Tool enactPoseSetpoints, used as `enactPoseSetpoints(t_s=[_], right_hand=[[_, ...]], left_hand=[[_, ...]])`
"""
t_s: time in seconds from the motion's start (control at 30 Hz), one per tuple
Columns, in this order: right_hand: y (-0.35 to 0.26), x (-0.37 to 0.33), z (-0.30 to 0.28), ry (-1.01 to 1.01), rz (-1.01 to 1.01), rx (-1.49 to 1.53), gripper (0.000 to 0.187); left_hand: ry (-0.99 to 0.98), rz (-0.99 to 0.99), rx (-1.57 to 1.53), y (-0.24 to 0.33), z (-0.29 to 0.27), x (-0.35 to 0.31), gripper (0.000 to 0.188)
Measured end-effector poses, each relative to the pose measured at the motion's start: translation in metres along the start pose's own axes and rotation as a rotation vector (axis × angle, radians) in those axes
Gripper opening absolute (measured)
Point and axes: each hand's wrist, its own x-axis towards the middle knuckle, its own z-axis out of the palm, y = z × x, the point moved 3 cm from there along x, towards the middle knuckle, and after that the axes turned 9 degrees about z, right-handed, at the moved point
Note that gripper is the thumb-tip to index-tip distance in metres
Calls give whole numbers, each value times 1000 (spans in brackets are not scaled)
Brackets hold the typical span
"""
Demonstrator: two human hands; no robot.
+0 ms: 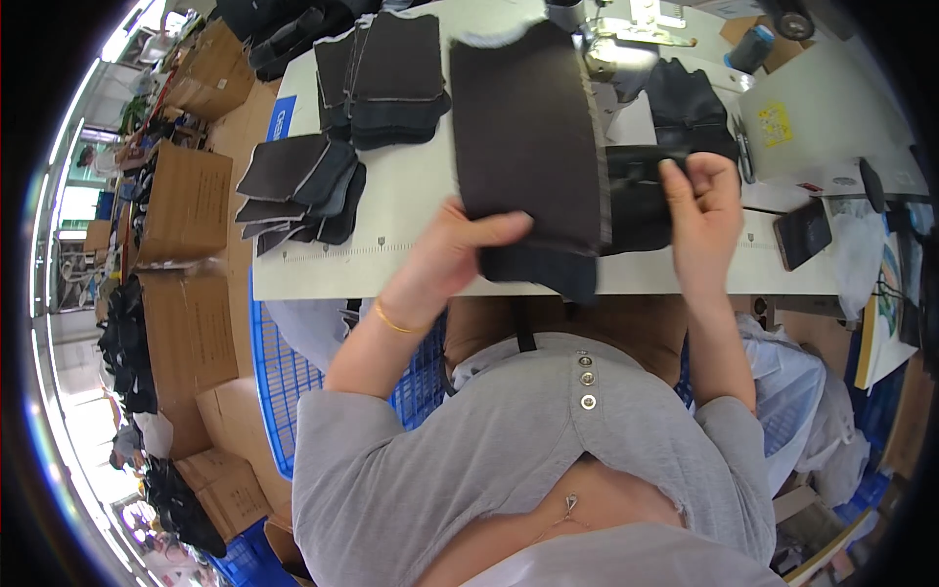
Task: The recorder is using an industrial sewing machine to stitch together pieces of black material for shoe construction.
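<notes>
My left hand (462, 247) grips a dark brown fabric panel (523, 137) with frayed edges by its near end, thumb on top. A darker layer shows beneath it at the near edge. My right hand (704, 220) pinches the far right edge of a black glossy fabric piece (636, 201) between thumb and fingers. That black piece lies beside the brown panel and runs partly behind it. Beyond my right hand, more black fabric pieces (685, 103) rest close to a sewing machine (621, 59).
Stacks of cut brown panels (396, 64) and a smaller fanned stack (284, 166) lie on the white table (401, 186) at the left. A phone (802, 235) sits at the right edge, near a thread spool (751, 49). A blue basket (279, 382) stands below the table.
</notes>
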Motion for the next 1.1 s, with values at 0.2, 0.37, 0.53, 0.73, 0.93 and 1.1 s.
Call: enactPoseSetpoints(t_s=[0.2,0.37,0.53,0.73,0.93,1.1], right_hand=[[-30,-21,45,-325,76,531,19],[-17,-38,47,-501,268,444,32],[24,-45,49,-501,240,207,23],[25,-48,38,-717,350,261,22],[16,-49,38,-614,261,211,25],[12,-50,37,-577,160,211,24]], left_hand=[[118,384,279,7,27,-24,30],[262,645,167,-9,16,-23,28],[227,149,-46,-33,4,-15,39],[163,-51,-259,-33,-1,-16,38],[233,370,262,-31,7,-11,41],[262,78,-176,-30,5,-2,37]])
